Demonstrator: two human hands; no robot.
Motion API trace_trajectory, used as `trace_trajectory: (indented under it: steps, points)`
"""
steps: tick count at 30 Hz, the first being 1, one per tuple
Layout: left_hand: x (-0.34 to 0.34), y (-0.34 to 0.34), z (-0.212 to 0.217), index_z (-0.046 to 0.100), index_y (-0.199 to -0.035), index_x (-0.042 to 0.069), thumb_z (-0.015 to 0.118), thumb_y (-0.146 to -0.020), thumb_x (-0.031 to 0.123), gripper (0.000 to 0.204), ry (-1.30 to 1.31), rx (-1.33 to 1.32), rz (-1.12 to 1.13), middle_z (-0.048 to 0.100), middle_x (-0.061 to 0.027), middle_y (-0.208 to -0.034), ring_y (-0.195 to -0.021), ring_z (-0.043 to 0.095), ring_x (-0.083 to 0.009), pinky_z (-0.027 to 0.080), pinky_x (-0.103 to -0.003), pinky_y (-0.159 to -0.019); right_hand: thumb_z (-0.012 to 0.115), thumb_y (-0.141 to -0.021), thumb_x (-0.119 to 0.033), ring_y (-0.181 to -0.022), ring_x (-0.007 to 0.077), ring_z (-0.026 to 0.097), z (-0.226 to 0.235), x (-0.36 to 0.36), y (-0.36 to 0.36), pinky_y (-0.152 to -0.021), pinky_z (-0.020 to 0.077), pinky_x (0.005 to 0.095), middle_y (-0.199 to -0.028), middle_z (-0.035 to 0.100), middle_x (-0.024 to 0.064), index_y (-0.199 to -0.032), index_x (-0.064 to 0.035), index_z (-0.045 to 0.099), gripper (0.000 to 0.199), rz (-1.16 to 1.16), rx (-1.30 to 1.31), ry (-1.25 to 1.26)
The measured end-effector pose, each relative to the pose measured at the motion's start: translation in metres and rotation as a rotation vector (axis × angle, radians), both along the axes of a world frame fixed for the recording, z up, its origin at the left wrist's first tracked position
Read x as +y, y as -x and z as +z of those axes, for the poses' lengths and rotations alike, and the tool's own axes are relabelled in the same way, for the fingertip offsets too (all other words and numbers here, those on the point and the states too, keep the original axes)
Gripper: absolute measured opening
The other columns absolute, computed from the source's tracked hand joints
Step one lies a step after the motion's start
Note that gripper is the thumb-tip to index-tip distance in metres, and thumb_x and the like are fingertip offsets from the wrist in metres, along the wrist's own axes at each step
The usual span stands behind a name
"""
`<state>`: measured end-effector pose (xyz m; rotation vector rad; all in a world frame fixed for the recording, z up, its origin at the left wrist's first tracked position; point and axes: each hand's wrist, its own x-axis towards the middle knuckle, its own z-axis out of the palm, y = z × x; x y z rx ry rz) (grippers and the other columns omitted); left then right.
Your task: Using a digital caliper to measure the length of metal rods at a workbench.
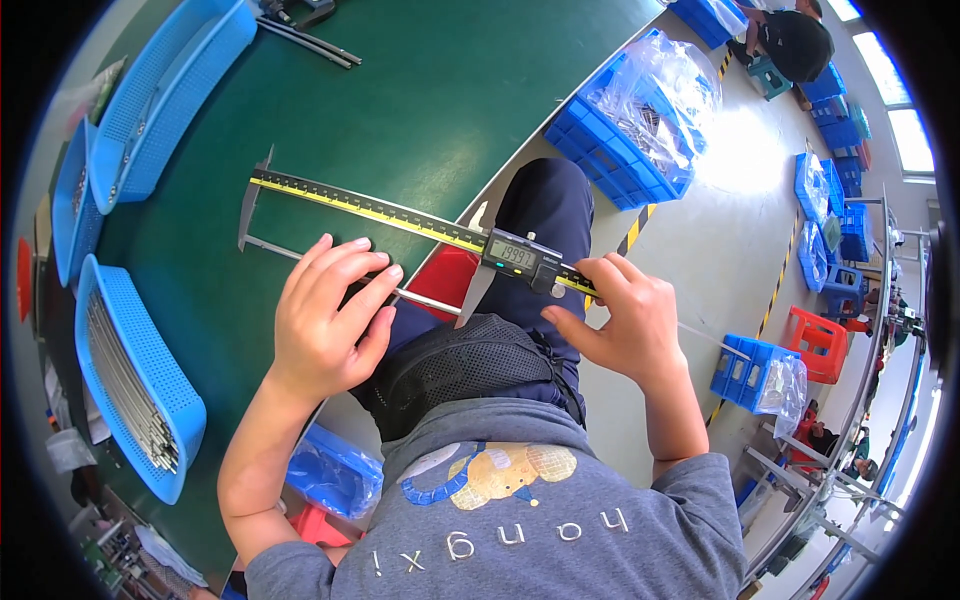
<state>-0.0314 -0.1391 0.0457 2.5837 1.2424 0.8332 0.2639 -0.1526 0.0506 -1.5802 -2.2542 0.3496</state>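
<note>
A long digital caliper point(375, 210) with a yellow-striped black beam slants in front of me, its jaws spread wide. My right hand point(635, 315) pinches the beam's right end beside the display slider point(522, 260), thumb toward the thumb wheel. A thin metal rod point(430, 302) lies lengthwise between the jaws, its ends at or very near them. My left hand point(330, 315) has its fingers and thumb around the middle of the rod, which they partly cover. The caliper's left part is over the green table point(400, 80), its right part over my lap.
At the left, a light blue perforated basket point(185, 405) holds several metal rods; another blue basket point(165, 110) is farther up. Thin dark rods point(310, 42) lie at the table's far side. A blue crate point(620, 140) with plastic wrap stands right of the table. Someone sits far right point(795, 45).
</note>
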Motion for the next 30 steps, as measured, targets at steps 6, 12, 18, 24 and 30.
trace_trajectory:
  steps: [6,12,18,24,30]
  points:
    - [0.001,0.000,-0.002,0.069,-0.097,0.006,0.069,-0.067,0.005,0.029,-0.069,-0.027,0.080,0.064,-0.0087,-0.099,-0.098,0.062,-0.0298,0.048,-0.048,-0.091,0.075,-0.071,-0.043,-0.059,0.0244,0.061,0.001,0.001,0.004,-0.051,0.0449,0.0349,-0.069,0.053,0.0046,-0.082,-0.0087,0.058,0.040,-0.050,-0.019,-0.013]
    - [-0.005,0.002,-0.003,0.070,-0.084,0.009,0.074,-0.068,0.008,0.017,-0.136,-0.010,0.177,0.064,-0.0068,-0.090,-0.090,0.064,-0.0278,0.051,-0.047,-0.084,0.077,-0.071,-0.036,-0.058,0.0245,0.060,-0.002,0.005,0.012,-0.050,0.0443,0.0351,-0.069,0.055,0.0058,-0.085,-0.0077,0.060,0.036,-0.034,0.058,-0.057]
    - [-0.003,-0.008,-0.008,0.067,-0.082,0.009,0.074,-0.070,0.010,0.014,-0.101,-0.090,0.168,0.060,-0.0033,-0.085,-0.087,0.062,-0.0226,0.054,-0.044,-0.084,0.076,-0.073,-0.021,-0.051,0.0233,0.055,0.000,-0.004,0.003,-0.047,0.0427,0.0327,-0.068,0.053,0.0063,-0.097,-0.0057,0.062,0.032,-0.020,0.036,-0.018]
    - [-0.006,-0.008,-0.012,0.066,-0.081,0.008,0.071,-0.074,0.013,0.010,-0.090,-0.122,0.203,0.059,-0.0029,-0.085,-0.087,0.061,-0.0214,0.053,-0.045,-0.086,0.073,-0.073,-0.014,-0.052,0.0206,0.055,-0.002,0.000,0.001,-0.048,0.0429,0.0314,-0.069,0.056,0.0077,-0.098,-0.0032,0.060,0.030,0.041,0.085,-0.004]
    - [-0.006,-0.008,-0.011,0.068,-0.082,0.009,0.077,-0.069,0.010,0.015,-0.076,-0.140,0.203,0.062,-0.0030,-0.086,-0.087,0.064,-0.0238,0.055,-0.044,-0.084,0.073,-0.072,-0.013,-0.052,0.0206,0.055,0.001,0.000,0.000,-0.049,0.0437,0.0302,-0.069,0.057,0.0087,-0.097,-0.0026,0.060,0.030,0.028,0.087,0.015]
